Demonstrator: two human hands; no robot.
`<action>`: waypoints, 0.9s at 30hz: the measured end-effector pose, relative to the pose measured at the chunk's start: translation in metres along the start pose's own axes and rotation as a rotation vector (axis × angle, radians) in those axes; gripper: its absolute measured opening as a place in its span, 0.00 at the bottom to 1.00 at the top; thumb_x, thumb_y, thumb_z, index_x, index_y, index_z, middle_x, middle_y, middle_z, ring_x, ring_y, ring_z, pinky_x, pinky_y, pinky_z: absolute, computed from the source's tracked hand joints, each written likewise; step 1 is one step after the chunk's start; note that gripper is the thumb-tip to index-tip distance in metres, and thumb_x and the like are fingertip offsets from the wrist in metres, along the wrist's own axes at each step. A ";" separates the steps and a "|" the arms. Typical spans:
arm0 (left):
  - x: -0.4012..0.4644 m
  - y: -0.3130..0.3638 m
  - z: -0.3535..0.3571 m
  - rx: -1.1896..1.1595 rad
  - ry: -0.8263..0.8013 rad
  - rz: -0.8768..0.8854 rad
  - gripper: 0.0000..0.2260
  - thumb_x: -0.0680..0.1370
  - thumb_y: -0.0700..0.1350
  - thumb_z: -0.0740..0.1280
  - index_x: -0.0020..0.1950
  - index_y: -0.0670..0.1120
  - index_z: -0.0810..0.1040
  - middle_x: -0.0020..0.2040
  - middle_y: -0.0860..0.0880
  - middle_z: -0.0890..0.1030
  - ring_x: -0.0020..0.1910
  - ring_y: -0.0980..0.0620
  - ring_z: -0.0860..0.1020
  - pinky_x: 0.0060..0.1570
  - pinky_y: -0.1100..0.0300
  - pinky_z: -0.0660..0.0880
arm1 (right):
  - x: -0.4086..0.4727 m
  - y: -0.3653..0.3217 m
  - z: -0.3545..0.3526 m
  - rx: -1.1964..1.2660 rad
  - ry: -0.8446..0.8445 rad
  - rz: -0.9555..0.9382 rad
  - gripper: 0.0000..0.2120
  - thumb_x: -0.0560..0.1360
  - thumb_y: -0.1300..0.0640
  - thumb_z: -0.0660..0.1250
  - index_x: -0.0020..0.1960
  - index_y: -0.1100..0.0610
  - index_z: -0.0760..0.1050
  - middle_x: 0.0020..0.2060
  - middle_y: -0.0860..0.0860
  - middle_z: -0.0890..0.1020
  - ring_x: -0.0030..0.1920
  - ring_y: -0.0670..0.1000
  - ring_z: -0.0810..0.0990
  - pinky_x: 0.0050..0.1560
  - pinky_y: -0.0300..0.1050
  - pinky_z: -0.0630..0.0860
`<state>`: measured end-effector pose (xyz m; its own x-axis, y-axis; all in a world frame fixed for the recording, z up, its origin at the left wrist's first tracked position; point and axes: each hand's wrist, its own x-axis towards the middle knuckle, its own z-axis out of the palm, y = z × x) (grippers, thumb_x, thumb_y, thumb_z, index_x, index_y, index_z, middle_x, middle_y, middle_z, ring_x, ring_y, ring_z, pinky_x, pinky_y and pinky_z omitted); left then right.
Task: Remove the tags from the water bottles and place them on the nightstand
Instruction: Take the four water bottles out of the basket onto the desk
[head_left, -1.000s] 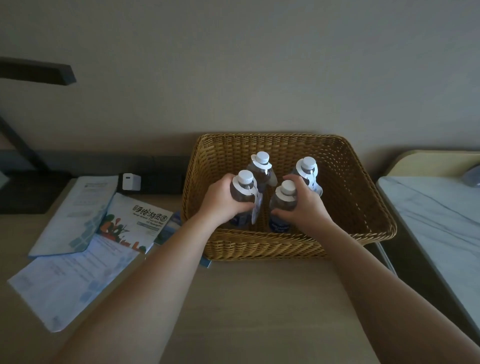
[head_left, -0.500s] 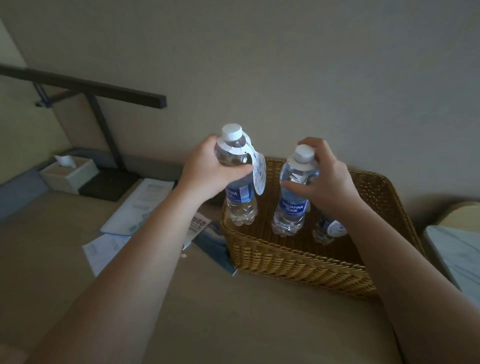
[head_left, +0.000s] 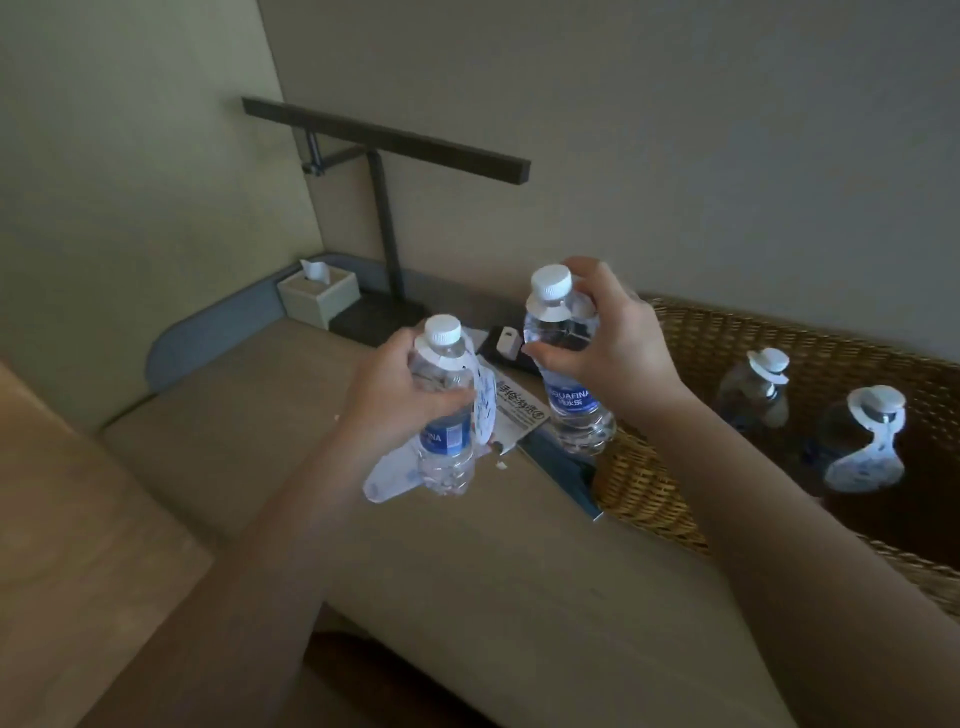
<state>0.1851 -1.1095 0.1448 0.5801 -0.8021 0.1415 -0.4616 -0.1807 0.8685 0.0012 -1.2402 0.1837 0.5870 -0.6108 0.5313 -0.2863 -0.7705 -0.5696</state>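
1. The left hand (head_left: 395, 389) is closed around a clear plastic water bottle with white cap (head_left: 441, 410), its white paper tag (head_left: 480, 402) hanging free at the neck, likely for pulling.
2. The right hand (head_left: 608, 338) grips a second tagged clear bottle (head_left: 566, 364) by the shoulder.
3. Both are held above the beige desk (head_left: 467, 561), clear of the woven wicker basket (head_left: 660, 499); open room lies left.

Head view, down over desk (head_left: 467, 561)
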 end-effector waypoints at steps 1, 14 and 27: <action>-0.006 -0.015 -0.003 0.001 0.003 -0.033 0.26 0.62 0.51 0.80 0.55 0.57 0.73 0.50 0.61 0.79 0.52 0.60 0.77 0.47 0.59 0.76 | 0.000 -0.002 0.009 0.001 0.003 0.006 0.32 0.65 0.51 0.77 0.64 0.51 0.67 0.58 0.50 0.77 0.60 0.53 0.74 0.56 0.52 0.77; -0.043 -0.121 -0.011 0.042 0.087 -0.101 0.28 0.64 0.52 0.79 0.60 0.53 0.73 0.52 0.57 0.81 0.50 0.59 0.79 0.48 0.58 0.78 | -0.057 0.019 0.159 0.135 -0.103 0.326 0.31 0.62 0.47 0.78 0.57 0.38 0.63 0.56 0.43 0.76 0.54 0.43 0.73 0.48 0.37 0.70; -0.036 -0.134 -0.007 0.015 0.021 -0.114 0.27 0.65 0.50 0.78 0.57 0.60 0.67 0.52 0.62 0.76 0.53 0.61 0.76 0.45 0.67 0.72 | -0.061 0.021 0.187 0.072 -0.165 0.369 0.32 0.63 0.47 0.78 0.60 0.44 0.63 0.59 0.45 0.71 0.55 0.44 0.69 0.46 0.33 0.65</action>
<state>0.2309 -1.0527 0.0263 0.6432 -0.7640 0.0517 -0.4016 -0.2791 0.8722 0.1008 -1.1847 0.0218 0.5701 -0.8019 0.1789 -0.4500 -0.4869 -0.7486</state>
